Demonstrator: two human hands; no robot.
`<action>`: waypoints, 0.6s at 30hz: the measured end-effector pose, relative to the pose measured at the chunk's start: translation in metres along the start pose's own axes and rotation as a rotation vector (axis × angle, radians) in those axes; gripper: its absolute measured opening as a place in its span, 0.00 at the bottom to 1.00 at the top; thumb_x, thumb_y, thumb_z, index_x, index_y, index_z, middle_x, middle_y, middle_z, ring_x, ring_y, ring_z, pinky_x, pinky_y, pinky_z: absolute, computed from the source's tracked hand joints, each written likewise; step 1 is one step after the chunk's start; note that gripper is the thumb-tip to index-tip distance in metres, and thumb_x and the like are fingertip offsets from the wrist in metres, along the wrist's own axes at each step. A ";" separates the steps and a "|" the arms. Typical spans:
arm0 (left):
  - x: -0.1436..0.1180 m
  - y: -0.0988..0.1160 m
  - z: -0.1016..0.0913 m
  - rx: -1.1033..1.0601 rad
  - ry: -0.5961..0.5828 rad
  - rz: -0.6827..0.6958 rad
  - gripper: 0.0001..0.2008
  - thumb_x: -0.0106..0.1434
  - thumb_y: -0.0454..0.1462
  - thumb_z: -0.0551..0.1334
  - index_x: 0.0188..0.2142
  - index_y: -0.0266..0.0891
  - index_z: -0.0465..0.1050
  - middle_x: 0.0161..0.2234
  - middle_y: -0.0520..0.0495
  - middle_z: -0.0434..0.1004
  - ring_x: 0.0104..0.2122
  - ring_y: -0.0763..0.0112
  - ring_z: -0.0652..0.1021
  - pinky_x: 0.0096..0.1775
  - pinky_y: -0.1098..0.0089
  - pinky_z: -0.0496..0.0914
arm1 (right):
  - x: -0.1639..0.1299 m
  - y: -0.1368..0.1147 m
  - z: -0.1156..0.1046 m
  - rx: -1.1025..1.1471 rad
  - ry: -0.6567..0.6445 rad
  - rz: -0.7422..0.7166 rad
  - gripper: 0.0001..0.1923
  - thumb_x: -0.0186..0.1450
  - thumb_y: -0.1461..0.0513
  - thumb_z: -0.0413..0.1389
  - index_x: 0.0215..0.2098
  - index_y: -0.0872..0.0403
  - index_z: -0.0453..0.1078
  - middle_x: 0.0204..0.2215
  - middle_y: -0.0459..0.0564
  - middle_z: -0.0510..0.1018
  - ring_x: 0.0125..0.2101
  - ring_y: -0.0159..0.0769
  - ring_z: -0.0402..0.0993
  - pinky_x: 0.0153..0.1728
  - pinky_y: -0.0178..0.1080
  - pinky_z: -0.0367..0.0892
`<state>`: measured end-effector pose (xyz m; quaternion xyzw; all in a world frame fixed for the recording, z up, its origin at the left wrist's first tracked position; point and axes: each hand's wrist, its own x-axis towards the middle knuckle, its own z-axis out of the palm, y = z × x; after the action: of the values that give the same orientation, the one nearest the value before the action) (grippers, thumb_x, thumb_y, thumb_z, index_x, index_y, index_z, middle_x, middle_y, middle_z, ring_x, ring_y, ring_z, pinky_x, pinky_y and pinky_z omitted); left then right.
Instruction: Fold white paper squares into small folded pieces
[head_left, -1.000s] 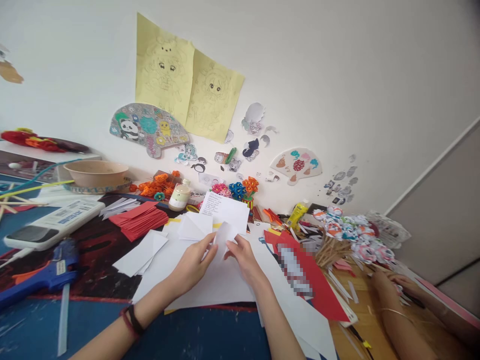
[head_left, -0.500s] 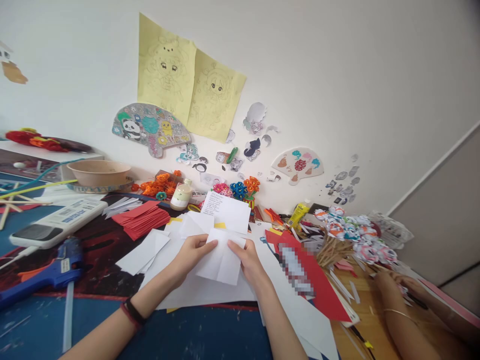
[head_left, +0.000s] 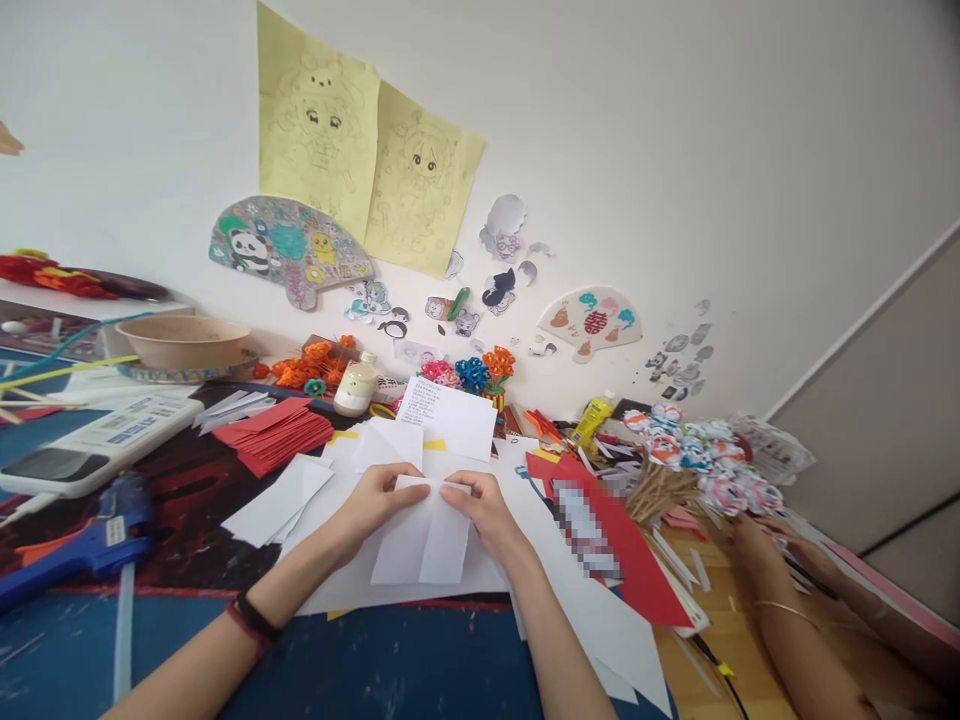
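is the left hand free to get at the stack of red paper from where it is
Probably not at once: the left hand pinches the white folded paper. The red paper stack lies uncovered to its left.

A home craft corner: cut paper, glue gun, wall drawings.

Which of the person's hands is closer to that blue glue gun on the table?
Left. The left hand pinches the white folded paper on the side toward the blue glue gun; the right hand grips the paper's far side.
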<state>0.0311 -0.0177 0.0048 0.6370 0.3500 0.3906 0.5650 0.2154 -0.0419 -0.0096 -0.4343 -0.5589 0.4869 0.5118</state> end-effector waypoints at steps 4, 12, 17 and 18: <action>0.001 -0.001 0.000 0.058 -0.030 0.048 0.12 0.54 0.45 0.61 0.29 0.38 0.73 0.30 0.50 0.75 0.33 0.66 0.72 0.33 0.72 0.64 | -0.001 -0.002 0.000 -0.069 -0.050 -0.017 0.09 0.56 0.58 0.61 0.29 0.56 0.74 0.26 0.46 0.75 0.28 0.34 0.70 0.29 0.34 0.63; 0.004 -0.006 -0.001 0.122 -0.072 0.083 0.12 0.54 0.45 0.60 0.29 0.38 0.74 0.30 0.49 0.75 0.33 0.65 0.72 0.33 0.72 0.63 | -0.001 -0.004 0.000 -0.120 -0.102 -0.025 0.09 0.58 0.58 0.58 0.27 0.57 0.73 0.25 0.45 0.73 0.27 0.31 0.66 0.28 0.32 0.59; 0.002 -0.005 0.001 0.126 -0.106 0.105 0.11 0.54 0.43 0.60 0.28 0.37 0.74 0.29 0.49 0.75 0.33 0.64 0.72 0.33 0.71 0.64 | -0.001 -0.003 0.003 -0.088 -0.147 0.010 0.07 0.57 0.60 0.57 0.25 0.56 0.72 0.21 0.43 0.70 0.23 0.29 0.63 0.25 0.32 0.55; 0.001 -0.004 0.002 0.125 -0.104 0.116 0.10 0.54 0.42 0.59 0.27 0.37 0.73 0.29 0.49 0.75 0.32 0.64 0.73 0.33 0.71 0.64 | -0.001 -0.003 0.004 -0.083 -0.141 0.013 0.07 0.57 0.60 0.57 0.25 0.56 0.72 0.21 0.43 0.70 0.22 0.29 0.63 0.24 0.32 0.55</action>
<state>0.0335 -0.0169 0.0011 0.7097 0.3064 0.3664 0.5178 0.2118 -0.0435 -0.0070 -0.4234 -0.6103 0.4960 0.4497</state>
